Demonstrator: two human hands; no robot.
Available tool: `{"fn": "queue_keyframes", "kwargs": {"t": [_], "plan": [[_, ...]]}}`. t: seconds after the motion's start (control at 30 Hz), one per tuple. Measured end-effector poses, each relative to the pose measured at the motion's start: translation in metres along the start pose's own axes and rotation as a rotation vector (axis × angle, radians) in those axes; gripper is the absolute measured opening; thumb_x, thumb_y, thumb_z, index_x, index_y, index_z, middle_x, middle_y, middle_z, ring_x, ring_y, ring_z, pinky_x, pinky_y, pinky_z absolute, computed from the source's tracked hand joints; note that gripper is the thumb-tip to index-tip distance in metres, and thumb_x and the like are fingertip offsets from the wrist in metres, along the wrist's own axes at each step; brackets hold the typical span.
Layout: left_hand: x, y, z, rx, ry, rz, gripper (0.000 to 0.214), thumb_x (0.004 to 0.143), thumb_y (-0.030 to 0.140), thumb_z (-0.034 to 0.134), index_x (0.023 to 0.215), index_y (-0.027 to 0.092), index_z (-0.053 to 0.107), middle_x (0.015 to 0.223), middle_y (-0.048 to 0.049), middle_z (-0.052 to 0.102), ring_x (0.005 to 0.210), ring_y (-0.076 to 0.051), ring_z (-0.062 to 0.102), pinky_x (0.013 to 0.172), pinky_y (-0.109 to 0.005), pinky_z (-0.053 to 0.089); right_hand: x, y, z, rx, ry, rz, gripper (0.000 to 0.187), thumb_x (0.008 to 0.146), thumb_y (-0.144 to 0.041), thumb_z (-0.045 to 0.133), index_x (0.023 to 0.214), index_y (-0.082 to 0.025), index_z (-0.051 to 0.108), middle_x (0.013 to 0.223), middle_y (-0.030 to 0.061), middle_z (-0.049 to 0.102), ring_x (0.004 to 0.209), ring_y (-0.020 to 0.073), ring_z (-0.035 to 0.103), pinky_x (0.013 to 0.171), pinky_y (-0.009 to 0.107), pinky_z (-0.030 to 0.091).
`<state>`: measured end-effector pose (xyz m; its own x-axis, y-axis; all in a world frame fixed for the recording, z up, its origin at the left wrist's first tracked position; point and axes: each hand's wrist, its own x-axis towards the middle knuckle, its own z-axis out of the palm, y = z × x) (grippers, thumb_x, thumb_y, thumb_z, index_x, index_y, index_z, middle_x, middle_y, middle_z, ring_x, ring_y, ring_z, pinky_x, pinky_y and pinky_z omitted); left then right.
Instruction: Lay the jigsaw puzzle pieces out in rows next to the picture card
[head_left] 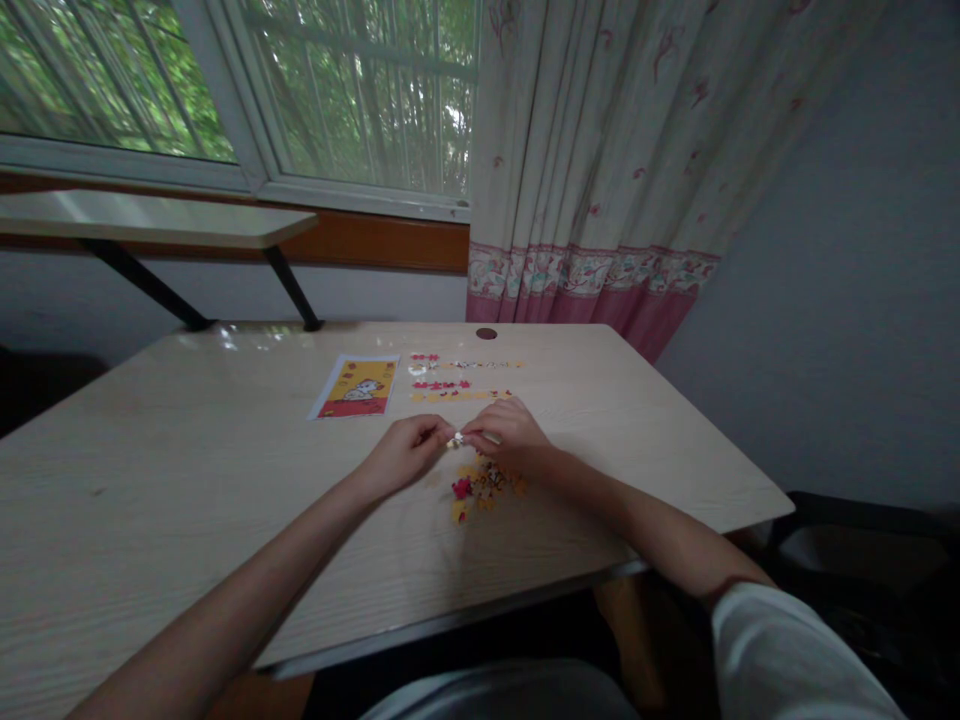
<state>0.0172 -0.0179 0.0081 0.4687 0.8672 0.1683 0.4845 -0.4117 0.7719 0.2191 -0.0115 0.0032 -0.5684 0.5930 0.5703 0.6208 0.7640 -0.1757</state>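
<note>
Between my fingertips is a small whitish jigsaw puzzle piece (456, 440). My left hand (411, 447) pinches it from the left, and my right hand (511, 434) has its fingers closed at its right side. Just below, a heap of loose puzzle pieces (489, 482), mostly yellow with a red one, lies partly under my right hand. Beyond my hands the pieces are laid in rows: a yellow row (450, 396), a red row (441, 384), a whitish row (472, 365) and a short red row (424, 357) at the back.
A printed picture sheet (356, 388) with a white animal on yellow and red lies left of the rows. A raised shelf (157, 222) on dark brackets stands at the back left of the table (187, 480). A dark round disc (487, 334) sits near the back edge, by the curtain (585, 270).
</note>
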Motion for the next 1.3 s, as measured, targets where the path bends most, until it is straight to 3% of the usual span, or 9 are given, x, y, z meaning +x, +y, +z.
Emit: {"fn": "queue_keyframes", "kwargs": {"t": [0.23, 0.37, 0.5, 0.67, 1.07, 1.3], "plan": [[0.001, 0.004, -0.001, 0.015, 0.011, 0.002, 0.035, 0.086, 0.04, 0.04, 0.078, 0.013, 0.061, 0.069, -0.0026, 0.06, 0.064, -0.014, 0.05, 0.06, -0.025, 0.038, 0.001, 0.004, -0.003, -0.038, 0.023, -0.043, 0.018, 0.085, -0.035, 0.053, 0.081, -0.023, 0.067, 0.077, -0.0018, 0.068, 0.076, 0.0118, 0.057, 0.075, 0.028, 0.031], [0.0, 0.005, -0.011, 0.205, 0.039, -0.01, 0.035, 0.087, 0.04, 0.037, 0.083, 0.014, 0.061, 0.068, -0.0024, 0.059, 0.061, -0.014, 0.049, 0.057, -0.025, 0.036, 0.0, 0.028, -0.023, -0.082, 0.166, 0.006, 0.021, 0.087, -0.035, 0.051, 0.085, -0.022, 0.066, 0.081, 0.0015, 0.067, 0.08, 0.0134, 0.056, 0.077, 0.03, 0.032], [-0.004, -0.001, -0.02, 0.468, -0.041, 0.095, 0.03, 0.088, 0.035, 0.038, 0.085, 0.016, 0.061, 0.081, -0.006, 0.062, 0.072, -0.017, 0.055, 0.064, -0.027, 0.039, -0.007, 0.059, -0.043, -0.14, 0.345, 0.122, 0.021, 0.086, -0.035, 0.052, 0.082, -0.02, 0.067, 0.08, 0.0034, 0.067, 0.079, 0.0152, 0.057, 0.077, 0.031, 0.034], [-0.004, -0.01, -0.019, 0.614, -0.108, 0.186, 0.03, 0.09, 0.032, 0.034, 0.085, 0.017, 0.059, 0.083, -0.0059, 0.062, 0.078, -0.018, 0.056, 0.069, -0.028, 0.042, -0.011, 0.076, -0.043, -0.161, 0.42, 0.131, 0.02, 0.084, -0.035, 0.055, 0.078, -0.02, 0.068, 0.076, 0.0028, 0.066, 0.076, 0.0148, 0.057, 0.075, 0.03, 0.036], [-0.005, -0.008, -0.017, 0.648, -0.142, 0.215, 0.029, 0.091, 0.031, 0.034, 0.085, 0.017, 0.058, 0.083, -0.0053, 0.061, 0.078, -0.017, 0.057, 0.07, -0.028, 0.043, -0.012, 0.079, -0.038, -0.131, 0.405, 0.141, 0.019, 0.084, -0.033, 0.056, 0.079, -0.02, 0.069, 0.076, 0.003, 0.066, 0.075, 0.0148, 0.058, 0.075, 0.03, 0.036], [-0.004, -0.007, -0.017, 0.654, -0.133, 0.224, 0.029, 0.09, 0.031, 0.034, 0.084, 0.018, 0.058, 0.082, -0.0051, 0.061, 0.076, -0.017, 0.056, 0.068, -0.027, 0.043, -0.01, 0.108, -0.038, -0.092, 0.296, 0.315, 0.018, 0.083, -0.033, 0.055, 0.084, -0.021, 0.068, 0.082, 0.0034, 0.066, 0.07, 0.0135, 0.055, 0.074, 0.029, 0.037]]}}
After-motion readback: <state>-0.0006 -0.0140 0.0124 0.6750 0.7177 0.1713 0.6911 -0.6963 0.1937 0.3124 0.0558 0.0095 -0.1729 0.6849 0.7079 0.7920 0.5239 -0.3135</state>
